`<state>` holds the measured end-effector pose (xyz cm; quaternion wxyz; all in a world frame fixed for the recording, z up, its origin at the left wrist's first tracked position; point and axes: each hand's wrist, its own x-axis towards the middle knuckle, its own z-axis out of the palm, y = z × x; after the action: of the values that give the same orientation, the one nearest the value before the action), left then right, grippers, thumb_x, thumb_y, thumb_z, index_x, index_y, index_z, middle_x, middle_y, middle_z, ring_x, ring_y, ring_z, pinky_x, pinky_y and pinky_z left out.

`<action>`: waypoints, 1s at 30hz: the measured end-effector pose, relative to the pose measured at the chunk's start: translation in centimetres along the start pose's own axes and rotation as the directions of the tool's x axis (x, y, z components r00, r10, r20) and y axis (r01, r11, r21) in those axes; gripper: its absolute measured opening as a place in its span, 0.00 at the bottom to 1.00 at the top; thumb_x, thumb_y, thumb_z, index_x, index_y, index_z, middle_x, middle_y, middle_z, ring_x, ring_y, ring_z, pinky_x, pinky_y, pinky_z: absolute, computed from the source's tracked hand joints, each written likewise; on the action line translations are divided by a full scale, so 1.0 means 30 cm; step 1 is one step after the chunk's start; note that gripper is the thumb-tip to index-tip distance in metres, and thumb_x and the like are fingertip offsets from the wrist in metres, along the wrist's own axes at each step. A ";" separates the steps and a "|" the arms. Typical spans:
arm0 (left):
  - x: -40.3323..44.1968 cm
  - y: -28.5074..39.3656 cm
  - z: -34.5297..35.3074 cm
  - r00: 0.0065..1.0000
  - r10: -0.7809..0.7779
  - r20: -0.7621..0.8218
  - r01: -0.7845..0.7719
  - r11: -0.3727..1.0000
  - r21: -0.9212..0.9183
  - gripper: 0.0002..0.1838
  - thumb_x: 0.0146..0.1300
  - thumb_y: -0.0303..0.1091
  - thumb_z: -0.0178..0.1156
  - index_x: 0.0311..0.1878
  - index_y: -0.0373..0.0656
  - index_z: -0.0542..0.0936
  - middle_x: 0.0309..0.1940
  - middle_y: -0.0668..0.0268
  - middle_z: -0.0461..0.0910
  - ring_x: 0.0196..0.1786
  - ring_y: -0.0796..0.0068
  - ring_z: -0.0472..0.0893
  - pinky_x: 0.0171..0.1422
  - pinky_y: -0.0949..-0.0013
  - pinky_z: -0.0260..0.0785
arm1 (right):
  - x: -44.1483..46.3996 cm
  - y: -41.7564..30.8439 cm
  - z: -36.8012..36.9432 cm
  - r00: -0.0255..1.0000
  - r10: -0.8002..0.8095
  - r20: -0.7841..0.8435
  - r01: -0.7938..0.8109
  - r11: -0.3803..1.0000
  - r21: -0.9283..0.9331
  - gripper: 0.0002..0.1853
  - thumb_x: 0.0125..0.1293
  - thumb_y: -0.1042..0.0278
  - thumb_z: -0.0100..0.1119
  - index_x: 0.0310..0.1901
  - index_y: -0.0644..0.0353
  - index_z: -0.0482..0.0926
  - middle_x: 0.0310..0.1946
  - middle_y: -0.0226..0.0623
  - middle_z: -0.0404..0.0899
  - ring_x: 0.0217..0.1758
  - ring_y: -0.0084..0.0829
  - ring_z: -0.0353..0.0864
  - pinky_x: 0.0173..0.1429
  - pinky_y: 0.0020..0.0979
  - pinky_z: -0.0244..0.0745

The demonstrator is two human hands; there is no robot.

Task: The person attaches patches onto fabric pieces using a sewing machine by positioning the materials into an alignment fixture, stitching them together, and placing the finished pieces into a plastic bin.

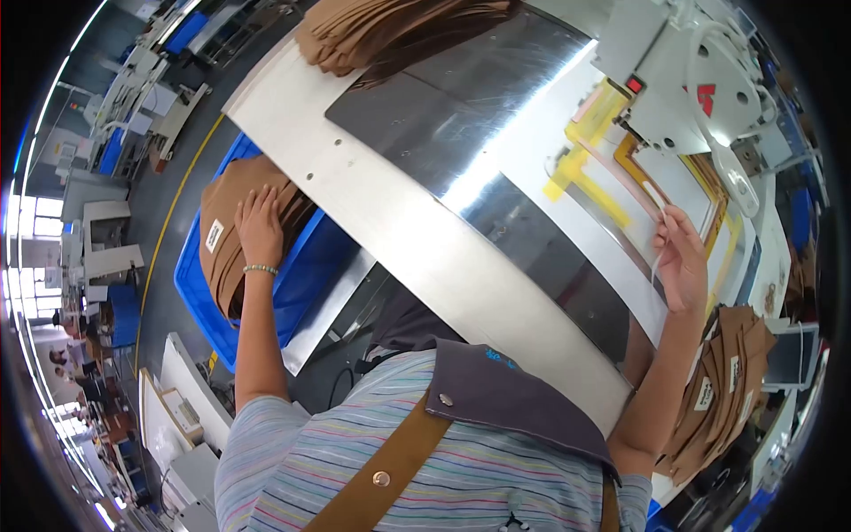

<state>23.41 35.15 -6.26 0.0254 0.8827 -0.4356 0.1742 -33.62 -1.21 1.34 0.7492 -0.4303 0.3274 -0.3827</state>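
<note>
My left hand (pixel 261 227) lies with its fingers stretched over a stack of brown fabric pieces (pixel 224 197), which sits in a blue bin (pixel 197 297). A white label shows on the top piece. My right hand (pixel 681 257) is closed on a slender white tool (pixel 654 194); its exact kind I cannot make out. The tool's tip is beside the brown-yellow clamp frame (pixel 631 160) under the head of a sewing machine (pixel 722 102). Yellow tape (pixel 596 197) marks the white template plate there.
The metal worktable (pixel 381 199) runs diagonally between my hands. More brown pieces (pixel 355 35) are piled at its far end. Another labelled brown stack (pixel 722 386) hangs by my right forearm. A dark apron (pixel 519 390) covers my chest. Other workstations stand beyond the floor's yellow line.
</note>
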 end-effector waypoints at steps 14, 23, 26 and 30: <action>0.414 0.268 -0.217 0.907 -0.060 -0.416 -0.260 0.696 -0.669 0.13 0.78 0.31 0.54 0.51 0.34 0.86 0.51 0.57 0.88 0.54 0.63 0.86 0.62 0.61 0.77 | 0.049 -0.283 0.022 0.967 -0.253 0.019 0.111 0.351 -0.930 0.10 0.74 0.67 0.60 0.47 0.61 0.87 0.32 0.24 0.78 0.34 0.15 0.71 0.41 0.23 0.69; 0.427 1.178 -0.266 0.523 0.821 -0.230 -0.712 0.272 -0.647 0.23 0.73 0.38 0.61 0.69 0.44 0.79 0.76 0.49 0.67 0.79 0.47 0.64 0.81 0.50 0.56 | 0.294 -0.113 -0.037 0.995 -0.093 0.021 0.053 0.353 -0.934 0.12 0.69 0.70 0.56 0.47 0.57 0.88 0.37 0.35 0.87 0.40 0.28 0.83 0.49 0.31 0.78; 0.430 1.320 -0.287 0.416 0.891 -0.181 -0.772 0.241 -0.589 0.27 0.74 0.44 0.60 0.72 0.44 0.76 0.80 0.47 0.61 0.82 0.43 0.55 0.84 0.47 0.47 | 0.300 -0.096 -0.064 0.992 -0.109 0.061 0.101 0.418 -0.903 0.14 0.70 0.71 0.52 0.50 0.56 0.86 0.36 0.36 0.85 0.40 0.29 0.82 0.48 0.33 0.77; 0.446 1.407 -0.226 0.367 0.913 -0.177 -0.839 0.243 -0.487 0.34 0.75 0.57 0.54 0.73 0.42 0.75 0.80 0.43 0.58 0.83 0.41 0.53 0.84 0.44 0.42 | 0.279 -0.111 -0.015 0.998 -0.050 0.034 0.053 0.442 -0.895 0.14 0.69 0.71 0.52 0.51 0.56 0.85 0.34 0.38 0.83 0.40 0.30 0.82 0.48 0.34 0.77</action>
<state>-3.86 0.17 0.01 0.1208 0.4558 -0.8815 -0.0252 -30.83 -9.66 2.77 0.3983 -0.7707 0.4657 -0.1745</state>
